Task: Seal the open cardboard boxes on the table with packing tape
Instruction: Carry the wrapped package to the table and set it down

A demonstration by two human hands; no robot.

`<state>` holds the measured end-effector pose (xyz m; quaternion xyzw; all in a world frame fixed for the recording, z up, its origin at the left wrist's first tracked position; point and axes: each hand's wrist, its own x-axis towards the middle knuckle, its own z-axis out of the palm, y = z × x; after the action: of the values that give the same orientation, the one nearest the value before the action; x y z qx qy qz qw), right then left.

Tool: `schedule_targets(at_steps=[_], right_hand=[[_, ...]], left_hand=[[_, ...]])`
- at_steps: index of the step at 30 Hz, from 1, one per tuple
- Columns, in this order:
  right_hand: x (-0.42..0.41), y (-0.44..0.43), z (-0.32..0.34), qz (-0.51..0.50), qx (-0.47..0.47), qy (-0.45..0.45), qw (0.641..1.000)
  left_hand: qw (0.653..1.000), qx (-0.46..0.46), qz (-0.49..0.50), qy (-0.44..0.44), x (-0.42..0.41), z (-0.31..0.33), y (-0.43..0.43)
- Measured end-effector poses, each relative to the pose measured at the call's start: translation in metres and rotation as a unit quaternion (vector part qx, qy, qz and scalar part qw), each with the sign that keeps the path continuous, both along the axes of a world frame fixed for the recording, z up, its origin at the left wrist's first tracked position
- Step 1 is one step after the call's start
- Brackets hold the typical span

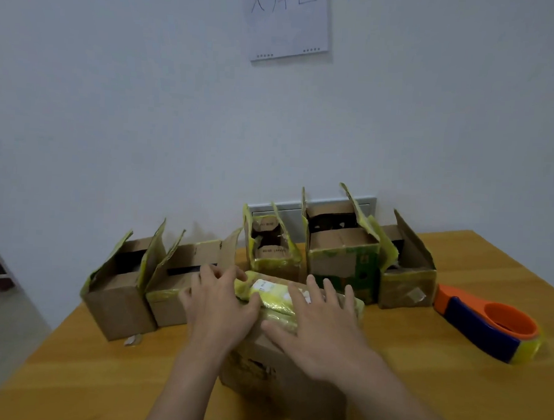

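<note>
Fingers (312,287) of the left hand (221,306) and right hand (316,324) lie straight and spread, grasping nothing, pressing down the flaps of the cardboard box (279,383) at lower centre, apparently readying it for the tape dispenser (487,328) at right.

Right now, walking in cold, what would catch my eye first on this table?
The left hand and right hand press flat on the yellow-taped top of the nearest cardboard box, at the near middle of the wooden table. Behind it, a row of open boxes stands with flaps sticking up. An orange and blue tape dispenser lies untouched to the right.
</note>
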<state>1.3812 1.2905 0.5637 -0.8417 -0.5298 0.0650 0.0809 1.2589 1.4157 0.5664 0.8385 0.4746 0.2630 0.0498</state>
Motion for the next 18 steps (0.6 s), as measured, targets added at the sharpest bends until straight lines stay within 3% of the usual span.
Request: schedule_targets(at_steps=[3,7,11,14,18], right_hand=[[0.019,0.0,-0.001,0.048,-0.009,-0.003,0.999],[0.05,-0.002,0.003,0.119,-0.007,0.004,0.993],[0.059,0.002,-0.003,0.063,-0.005,-0.03,0.998],[0.059,0.009,-0.005,0.015,-0.029,-0.025,0.999],[0.066,0.011,-0.002,0.025,-0.006,-0.013,1.0]], left_hand=[[0.995,-0.008,-0.1,0.022,0.001,0.007,0.01],[0.967,-0.075,-0.209,0.123,0.012,0.004,0.015],[0.953,-0.162,-0.184,0.177,0.018,-0.003,0.015],[0.957,-0.161,-0.164,0.178,0.02,-0.003,0.013],[0.97,-0.138,-0.143,0.138,0.019,-0.007,0.006]])
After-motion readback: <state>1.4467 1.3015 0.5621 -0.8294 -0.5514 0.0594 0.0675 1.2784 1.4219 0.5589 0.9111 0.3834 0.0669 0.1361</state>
